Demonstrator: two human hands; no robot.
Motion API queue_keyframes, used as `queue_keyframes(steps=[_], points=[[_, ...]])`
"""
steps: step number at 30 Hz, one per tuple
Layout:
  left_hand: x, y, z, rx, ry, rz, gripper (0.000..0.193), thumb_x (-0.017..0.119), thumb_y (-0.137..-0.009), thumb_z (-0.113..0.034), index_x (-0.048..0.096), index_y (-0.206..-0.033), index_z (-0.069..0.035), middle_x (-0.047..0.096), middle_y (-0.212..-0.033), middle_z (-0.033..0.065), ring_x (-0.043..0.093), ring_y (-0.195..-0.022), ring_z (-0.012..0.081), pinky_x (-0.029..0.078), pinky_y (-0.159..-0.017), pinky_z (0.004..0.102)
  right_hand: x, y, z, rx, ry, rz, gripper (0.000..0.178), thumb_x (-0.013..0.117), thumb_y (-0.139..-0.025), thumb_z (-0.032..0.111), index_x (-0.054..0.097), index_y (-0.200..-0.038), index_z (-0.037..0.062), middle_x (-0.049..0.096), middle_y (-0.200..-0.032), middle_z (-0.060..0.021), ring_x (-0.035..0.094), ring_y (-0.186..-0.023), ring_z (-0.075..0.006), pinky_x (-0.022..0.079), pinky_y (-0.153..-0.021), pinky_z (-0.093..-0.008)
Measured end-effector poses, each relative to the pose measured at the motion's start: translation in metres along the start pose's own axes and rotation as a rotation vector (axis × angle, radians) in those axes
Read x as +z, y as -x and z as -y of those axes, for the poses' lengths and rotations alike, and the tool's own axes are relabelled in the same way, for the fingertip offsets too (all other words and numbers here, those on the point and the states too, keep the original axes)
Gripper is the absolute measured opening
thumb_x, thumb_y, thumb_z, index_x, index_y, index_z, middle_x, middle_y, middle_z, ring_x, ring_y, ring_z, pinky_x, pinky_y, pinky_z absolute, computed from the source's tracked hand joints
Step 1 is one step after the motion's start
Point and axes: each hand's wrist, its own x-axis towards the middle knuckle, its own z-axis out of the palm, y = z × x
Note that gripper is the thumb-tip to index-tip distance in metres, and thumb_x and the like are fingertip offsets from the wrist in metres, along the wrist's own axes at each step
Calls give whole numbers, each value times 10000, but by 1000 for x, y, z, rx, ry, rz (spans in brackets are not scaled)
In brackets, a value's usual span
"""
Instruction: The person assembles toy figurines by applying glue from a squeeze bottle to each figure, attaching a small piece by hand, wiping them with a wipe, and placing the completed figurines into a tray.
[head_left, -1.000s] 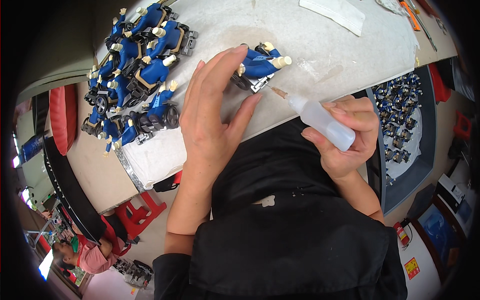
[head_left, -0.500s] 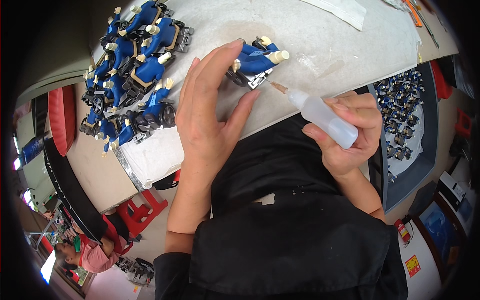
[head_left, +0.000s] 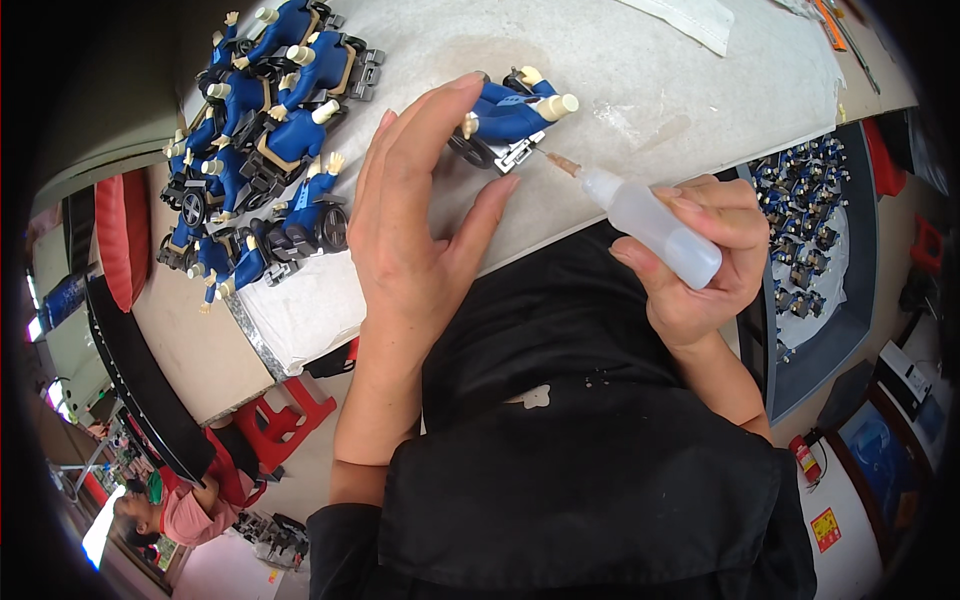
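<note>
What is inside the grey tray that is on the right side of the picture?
Inside the grey tray are many small figures, mostly dark blue, on a white sheet. The sheet hides the floor beneath it.

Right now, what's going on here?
The person's right-hand grip holds a translucent white squeeze bottle, its brown-based needle close to the silver-grey bracket on a blue-and-cream figurine with black wheels; contact unclear. The left-hand grip curves, open, around the figurine's side. Similar figurines crowd the left of the white-covered table; more lie in a grey tray at right.
</note>
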Motion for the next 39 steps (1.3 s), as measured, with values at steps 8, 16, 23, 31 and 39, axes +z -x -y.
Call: queue_keyframes(steps=[8, 16, 23, 31, 39], points=[[-1, 2, 5, 35, -27, 42, 634, 750, -625, -31, 445, -1181, -16, 507, -1195, 115, 518, -1076, 241, 387, -923, 342, -1, 1, 0, 11, -4, -4, 483, 805, -566, 30, 524, -959, 35, 520, -907, -89, 552, -744, -144, 470, -608, -223], [-2, 2, 4, 37, -39, 43, 639, 751, -625, -35, 442, -1184, -18, 509, -1196, 115, 518, -1079, 239, 387, -922, 343, -4, -2, 2, -45, -24, 15, 502, 802, -566, 15, 505, -971, 30, 514, -912, -94, 572, -736, -156, 481, -598, -229], [-1, 1, 5, 60, -37, 39, 630, 750, -625, -34, 445, -1176, -16, 507, -1199, 121, 519, -1078, 244, 388, -921, 347, -2, 2, 6, 31, -19, 46, 427, 770, -640, 76, 485, -957, 58, 494, -870, -71, 547, -743, -167, 461, -643, -269], [-1, 2, 6, 53, -30, 42, 627, 748, -624, -29, 444, -1173, -14, 503, -1205, 124, 518, -1080, 249, 391, -922, 349, 1, 0, 3, -12, -29, 36, 494, 800, -562, -2, 515, -964, 36, 506, -908, -91, 575, -734, -147, 487, -594, -226], [-1, 1, 6, 59, -33, 39, 623, 747, -625, -30, 445, -1170, -11, 503, -1205, 125, 515, -1085, 253, 394, -921, 353, 1, -1, 4, -2, -21, 46, 492, 802, -556, -3, 521, -958, 38, 507, -902, -86, 572, -732, -144, 483, -595, -225]])
